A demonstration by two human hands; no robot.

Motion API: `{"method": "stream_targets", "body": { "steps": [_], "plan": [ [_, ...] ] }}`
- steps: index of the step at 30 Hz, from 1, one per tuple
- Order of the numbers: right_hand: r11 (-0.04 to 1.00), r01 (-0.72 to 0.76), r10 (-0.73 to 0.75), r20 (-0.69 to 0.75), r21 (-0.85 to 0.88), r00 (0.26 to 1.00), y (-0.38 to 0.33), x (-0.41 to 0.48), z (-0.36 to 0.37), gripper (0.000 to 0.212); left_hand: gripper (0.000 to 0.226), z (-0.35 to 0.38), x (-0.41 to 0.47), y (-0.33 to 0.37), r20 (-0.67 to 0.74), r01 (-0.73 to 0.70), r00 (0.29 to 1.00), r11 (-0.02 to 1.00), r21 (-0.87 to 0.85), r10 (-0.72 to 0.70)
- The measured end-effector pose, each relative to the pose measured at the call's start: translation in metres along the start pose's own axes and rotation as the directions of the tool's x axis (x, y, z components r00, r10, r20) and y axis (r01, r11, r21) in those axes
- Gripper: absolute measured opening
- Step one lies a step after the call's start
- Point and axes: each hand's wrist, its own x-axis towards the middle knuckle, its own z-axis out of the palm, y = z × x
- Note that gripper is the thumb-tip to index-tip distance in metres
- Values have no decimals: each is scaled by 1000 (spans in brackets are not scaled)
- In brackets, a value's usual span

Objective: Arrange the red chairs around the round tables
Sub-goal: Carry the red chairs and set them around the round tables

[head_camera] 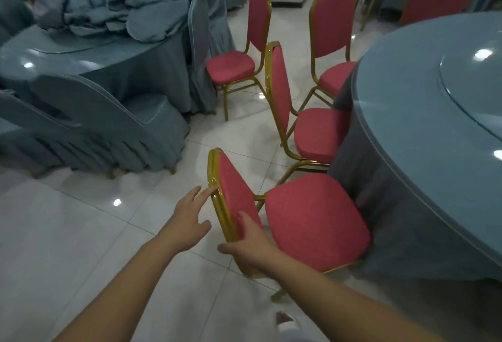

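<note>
Our right hand [250,243] grips the back of the near chair [315,219], our left hand [190,219] touches its frame with straight fingers [207,191] — if we push hard, the seat, already at the cloth [380,205] of the right table [407,124], may drag it.

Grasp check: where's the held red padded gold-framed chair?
Head view, bottom centre: red chair at the round blue-clothed table's near-left edge, left hand touching, right hand gripping its backrest.
</note>
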Motion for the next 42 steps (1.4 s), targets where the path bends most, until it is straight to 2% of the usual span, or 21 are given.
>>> {"method": "stream_targets", "body": {
  "steps": [3,6,10,13,17,19,21,23,26,32,34,35,38,39,42],
  "plan": [
    [986,-11,-13,-140,-168,990,-14,20,27,98,87,-11,25,-20,31,-71,997,994,85,68],
    [946,-58,-48,-314,-320,948,-13,31,38,86,93,-25,65,-40,94,-163,984,978,128,152],
    [975,-107,16,-417,-197,909,-9,31,49,80,97,-41,133,-56,182,-337,935,923,187,304],
    [982,-154,73,-533,-108,843,-4,17,62,70,99,-37,158,-58,257,-478,868,854,207,424],
    [948,-299,161,-645,-110,747,11,-21,83,37,83,-23,157,-57,296,-582,802,790,192,519],
    [919,-378,201,-685,-116,700,25,-52,95,22,68,-14,141,-59,374,-673,711,730,120,595],
    [891,-444,246,-724,-93,645,41,-85,106,15,51,-5,115,-62,456,-766,579,642,20,676],
    [861,-504,291,-750,-65,594,52,-115,116,26,37,3,83,-66,508,-807,496,590,-30,704],
    [834,-551,360,-790,34,497,65,-148,139,37,21,15,43,-68,555,-820,442,568,-68,704],
    [845,-494,329,-927,203,181,83,-176,173,33,20,42,12,-52,573,-866,377,496,-60,727],
    [787,-558,379,-920,262,103,82,-174,171,22,21,49,11,-36,594,-878,349,475,-64,725],
    [748,-600,405,-911,283,75,85,-173,168,31,21,53,10,-27,596,-886,344,461,-51,726],
    [747,-555,487,-870,367,80,96,-175,150,95,21,69,8,1,579,-898,359,441,0,732],
    [759,-527,494,-865,381,85,102,-178,140,108,20,75,8,12,577,-900,360,436,8,733],
    [805,-470,463,-879,362,114,122,-192,100,117,16,93,12,49,573,-909,340,417,-4,746]
  ]
}}
